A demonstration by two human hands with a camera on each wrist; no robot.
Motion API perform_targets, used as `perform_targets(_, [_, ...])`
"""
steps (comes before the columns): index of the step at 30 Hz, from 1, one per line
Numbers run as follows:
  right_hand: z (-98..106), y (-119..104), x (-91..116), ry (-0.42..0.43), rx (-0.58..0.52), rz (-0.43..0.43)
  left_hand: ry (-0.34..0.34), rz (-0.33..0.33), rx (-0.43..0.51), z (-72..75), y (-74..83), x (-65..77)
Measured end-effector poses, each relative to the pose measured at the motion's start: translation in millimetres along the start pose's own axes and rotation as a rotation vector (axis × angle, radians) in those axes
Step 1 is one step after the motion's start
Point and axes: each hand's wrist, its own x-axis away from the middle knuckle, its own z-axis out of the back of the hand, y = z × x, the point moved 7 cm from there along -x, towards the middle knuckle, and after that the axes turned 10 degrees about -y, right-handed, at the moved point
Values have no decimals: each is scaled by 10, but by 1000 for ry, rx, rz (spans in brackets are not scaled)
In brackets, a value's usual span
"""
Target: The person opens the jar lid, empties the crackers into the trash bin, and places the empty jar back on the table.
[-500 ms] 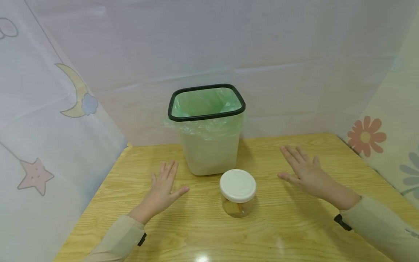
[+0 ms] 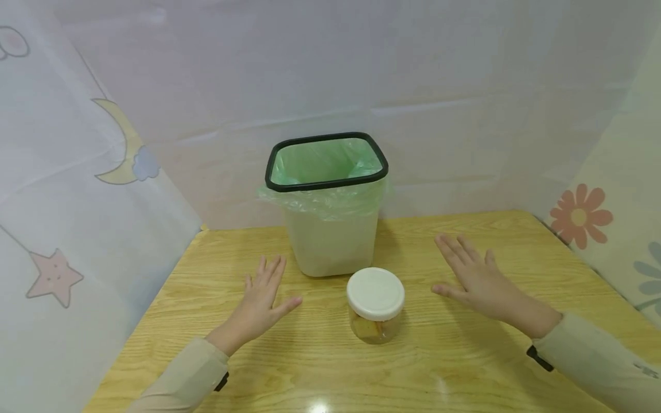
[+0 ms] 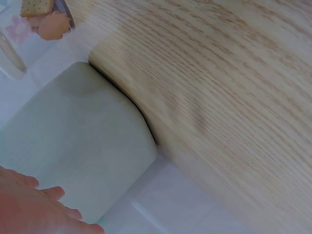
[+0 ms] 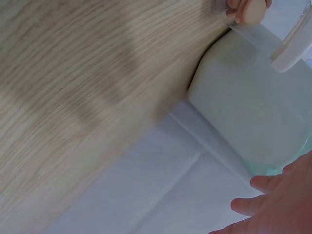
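A clear jar with a white lid (image 2: 376,293) stands on the wooden table, in front of the bin. Crackers or biscuits (image 3: 38,7) show through its side in the left wrist view. My left hand (image 2: 256,310) hovers left of the jar, fingers spread and thumb pointing toward it. To the jar's right, my right hand (image 2: 480,287) is held over the table, also with straight, spread fingers. Neither hand touches the jar. Behind it stands a pale waste bin (image 2: 333,241) with a black rim, lined with a thin green plastic bag (image 2: 322,160).
The wood-grain table (image 2: 330,367) carries the bin and jar. A pale cloth backdrop (image 2: 439,69) rises behind the table's back edge, with side panels printed with a moon, a star and flowers. Black straps (image 2: 539,358) sit at both sleeve cuffs.
Both hands have drifted slightly inward, toward the jar: the left a little to the right, the right a little to the left. The jar and bin stay put.
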Motion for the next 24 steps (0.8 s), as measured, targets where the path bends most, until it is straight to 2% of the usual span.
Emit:
perform_targets(10, [-80,-62,4,2,12,16,-35,-1,83,-62,14,-26])
perform_targets(16, [-135,-100,-30,-20,-18,20,-48,-3,135,-77,17,-54])
perform_targets(24, [-214,-156,-57,-21,-36,37,-96,-17,127,-153,37,-81])
